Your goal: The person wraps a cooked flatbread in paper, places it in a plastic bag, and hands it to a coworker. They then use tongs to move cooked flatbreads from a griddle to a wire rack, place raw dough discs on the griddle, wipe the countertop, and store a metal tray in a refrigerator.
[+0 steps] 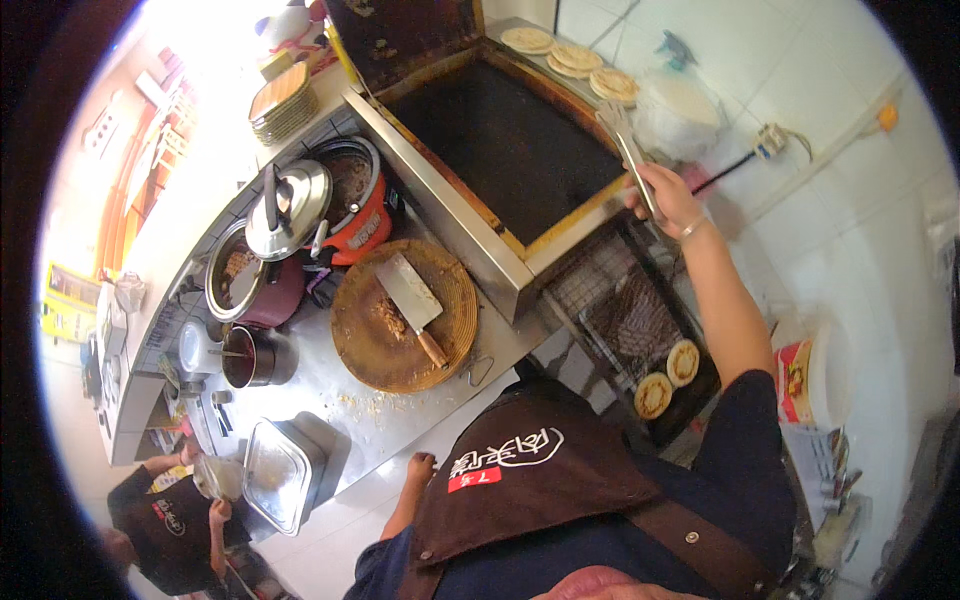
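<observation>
My right hand [664, 196] grips a pair of metal tongs [628, 146] beyond the front right corner of a dark flat griddle [517, 142]. The tongs' tips lie close to a round flatbread [613, 85] on the metal ledge behind the griddle. More pale flatbreads [527, 40] rest along that ledge. Low at my side, my left hand [421, 466] is beside the brown apron, with its fingers partly hidden. Two browned flatbreads [652, 395] sit in an oven drawer [622, 315] pulled out below the griddle.
On the steel counter, a cleaver [409, 289] lies across a round wooden chopping block [352, 330] with chopped meat. Behind stand a red cooker [360, 234], a maroon pot [281, 296] and a rectangular metal pan [279, 472]. Another person [161, 517] holds a plastic bag at lower left.
</observation>
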`<control>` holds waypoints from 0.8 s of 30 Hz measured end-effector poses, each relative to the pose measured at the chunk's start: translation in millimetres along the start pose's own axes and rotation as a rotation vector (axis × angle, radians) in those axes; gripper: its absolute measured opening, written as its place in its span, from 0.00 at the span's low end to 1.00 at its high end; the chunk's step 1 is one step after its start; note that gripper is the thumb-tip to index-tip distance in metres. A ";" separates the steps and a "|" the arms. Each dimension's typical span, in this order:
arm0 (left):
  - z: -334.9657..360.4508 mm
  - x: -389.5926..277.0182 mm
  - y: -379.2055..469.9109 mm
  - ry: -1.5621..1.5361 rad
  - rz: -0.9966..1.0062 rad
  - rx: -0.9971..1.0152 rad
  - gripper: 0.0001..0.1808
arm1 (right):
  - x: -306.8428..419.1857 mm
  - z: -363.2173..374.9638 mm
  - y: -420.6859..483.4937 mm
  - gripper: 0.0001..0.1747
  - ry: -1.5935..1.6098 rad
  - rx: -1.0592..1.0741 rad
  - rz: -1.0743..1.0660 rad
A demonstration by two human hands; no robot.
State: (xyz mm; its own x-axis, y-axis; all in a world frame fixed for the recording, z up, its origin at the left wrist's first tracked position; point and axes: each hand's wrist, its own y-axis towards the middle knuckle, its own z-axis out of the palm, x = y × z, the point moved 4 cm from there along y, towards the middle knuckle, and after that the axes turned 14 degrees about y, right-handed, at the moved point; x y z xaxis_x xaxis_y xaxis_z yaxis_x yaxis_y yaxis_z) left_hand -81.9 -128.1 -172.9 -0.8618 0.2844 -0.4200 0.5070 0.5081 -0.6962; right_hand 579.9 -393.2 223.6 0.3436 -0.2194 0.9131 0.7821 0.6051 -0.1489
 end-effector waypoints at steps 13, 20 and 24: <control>88.5 69.4 -31.3 -0.036 -0.189 -0.174 0.17 | -7.6 -1.7 128.3 0.14 0.359 -0.320 0.049; 83.4 51.6 -23.6 -0.117 -0.233 -0.172 0.18 | -12.2 -11.9 130.0 0.14 0.331 -0.384 0.061; 81.8 49.4 -18.7 -0.166 -0.218 -0.198 0.19 | -14.2 -23.8 151.1 0.15 0.289 -0.412 0.020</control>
State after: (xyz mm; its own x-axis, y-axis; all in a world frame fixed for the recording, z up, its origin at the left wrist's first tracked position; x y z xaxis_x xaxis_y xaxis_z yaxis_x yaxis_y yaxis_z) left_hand -132.7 -190.1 -228.2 -0.9272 0.0236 -0.3738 0.2840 0.6951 -0.6605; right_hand 705.6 -316.8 179.1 0.4449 -0.4487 0.7751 0.8941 0.2717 -0.3560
